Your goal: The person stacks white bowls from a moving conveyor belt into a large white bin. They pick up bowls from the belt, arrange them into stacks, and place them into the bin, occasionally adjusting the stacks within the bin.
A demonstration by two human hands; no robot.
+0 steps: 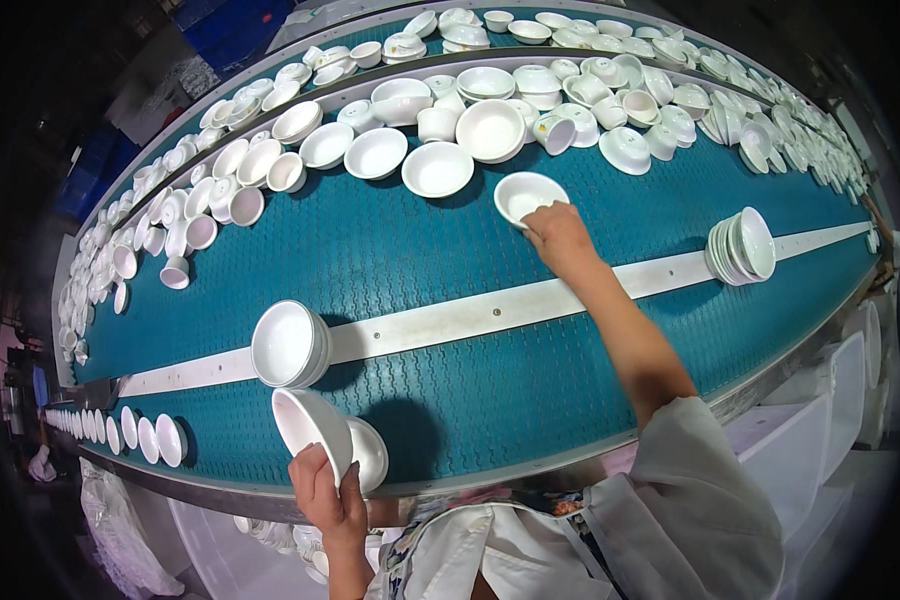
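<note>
My left hand (326, 487) grips a white bowl (311, 427) by its rim at the belt's near edge, the bowl tilted on its side. Behind that bowl another white bowl (369, 454) shows in part on the green conveyor belt (450, 405). My right hand (559, 232) reaches over the white divider rail (480, 311) and pinches the near rim of a white bowl (529, 195) on the far lane. One stack of white bowls (289, 343) rests on the rail at the left, a second stack (741, 246) on the rail at the right.
White bowls and cups (491, 131) crowd the far side of the belt, and more dishes (465, 37) lie on a lane beyond. A row of bowls (171, 440) runs along the near lane at the left. Pale plastic bins (787, 442) stand below the belt's near edge (532, 469).
</note>
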